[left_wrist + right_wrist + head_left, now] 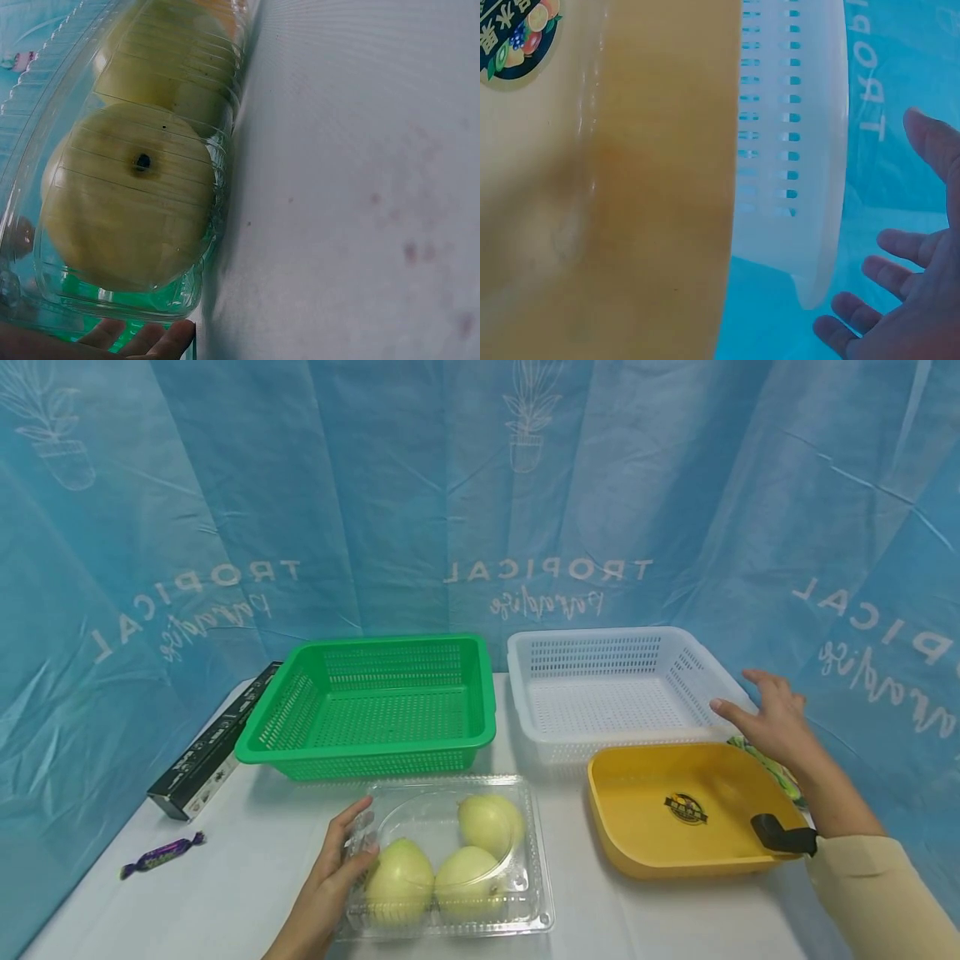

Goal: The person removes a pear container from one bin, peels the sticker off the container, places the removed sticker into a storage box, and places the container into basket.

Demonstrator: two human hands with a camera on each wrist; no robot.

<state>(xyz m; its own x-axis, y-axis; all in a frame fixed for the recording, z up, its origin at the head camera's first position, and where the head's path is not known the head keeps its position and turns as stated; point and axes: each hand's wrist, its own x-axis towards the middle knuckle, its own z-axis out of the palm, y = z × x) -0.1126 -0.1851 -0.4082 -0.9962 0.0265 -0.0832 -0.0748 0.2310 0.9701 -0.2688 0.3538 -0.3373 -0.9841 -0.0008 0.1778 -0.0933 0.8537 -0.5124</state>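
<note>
A clear plastic clamshell box [420,793] holds three pale yellow-green fruits that look like pears [491,824]. At the box's left side is my left hand [330,868], fingers and thumb against the plastic. In the left wrist view its fingertips [176,339] show by the end of the box, near a fruit [127,217] with a dark spot. My right hand [776,722] hovers with spread fingers past the yellow basin [622,852], near the right rim of the white basket [600,739]. It holds nothing. Partly hidden behind the basin and right arm lies a green package [787,781].
A green basket [367,756] stands behind the box, left of the white one. Farther left lie a long black box [213,747] and a purple-wrapped candy [162,855]. A blue curtain [405,510] hangs around the white-covered table [225,910].
</note>
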